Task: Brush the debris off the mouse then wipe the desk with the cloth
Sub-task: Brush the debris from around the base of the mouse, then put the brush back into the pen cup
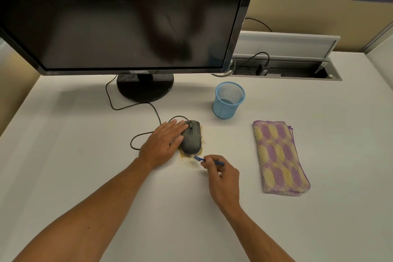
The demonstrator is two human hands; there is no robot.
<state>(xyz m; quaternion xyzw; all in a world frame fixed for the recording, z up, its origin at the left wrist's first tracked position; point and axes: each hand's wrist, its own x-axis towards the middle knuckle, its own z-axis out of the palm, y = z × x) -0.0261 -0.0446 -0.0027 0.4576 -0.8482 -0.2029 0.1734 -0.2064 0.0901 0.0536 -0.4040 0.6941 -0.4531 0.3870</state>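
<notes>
A dark grey wired mouse [192, 137] lies on the white desk [85, 155] in front of the monitor. Yellowish debris [184, 156] lies on the desk around its near and right edges. My left hand [162, 143] rests against the mouse's left side, fingers fairly straight and thumb touching its flank. My right hand [222, 174] pinches a small blue brush [207, 160], whose bristle end points left at the debris just below the mouse. A folded purple and yellow cloth [279, 156] lies flat to the right, apart from both hands.
A blue mesh cup [228, 101] stands behind and to the right of the mouse. The black monitor [119, 17] on its round base [145, 88] fills the back left. The mouse cable [136, 108] loops to the left. An open cable tray [285, 69] sits at the back right.
</notes>
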